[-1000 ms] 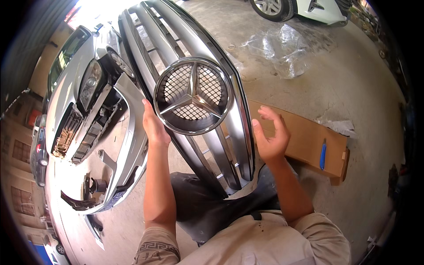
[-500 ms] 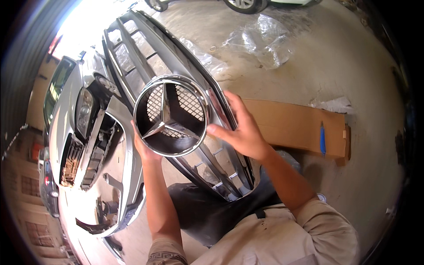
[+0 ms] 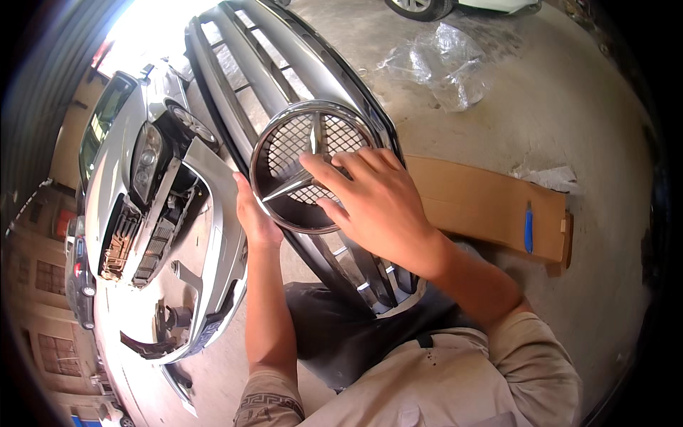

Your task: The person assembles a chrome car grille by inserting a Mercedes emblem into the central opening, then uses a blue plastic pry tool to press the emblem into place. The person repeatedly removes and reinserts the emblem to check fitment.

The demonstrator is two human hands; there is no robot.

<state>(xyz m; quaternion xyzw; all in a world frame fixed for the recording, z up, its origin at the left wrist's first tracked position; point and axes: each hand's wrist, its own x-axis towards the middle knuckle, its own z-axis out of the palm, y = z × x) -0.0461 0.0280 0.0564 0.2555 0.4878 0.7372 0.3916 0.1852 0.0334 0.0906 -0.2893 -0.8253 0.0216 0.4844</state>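
Note:
A long silver and black car grille (image 3: 309, 53) leans lengthwise against my lap, its slats pointing away from me. At its middle sits a round chrome emblem (image 3: 286, 188) with three spokes over a mesh. My left hand (image 3: 256, 219) grips the grille's left edge beside the emblem, thumb up and the other fingers hidden behind. Over the right side of the emblem lies my right hand (image 3: 380, 203), fingers apart and palm down, covering part of the spokes. Whether all its fingertips touch the emblem I cannot tell.
To the right lies a long cardboard box (image 3: 477, 192) with a blue utility knife (image 3: 528, 229) on it. Crumpled clear plastic (image 3: 459, 67) is on the floor beyond. At left stand a silver car (image 3: 114, 160) without its front bumper and a detached bumper (image 3: 222, 206).
My right hand has left the grille's right edge and come over the emblem. The emblem and grille appear further right and tilted differently. My left hand keeps its hold.

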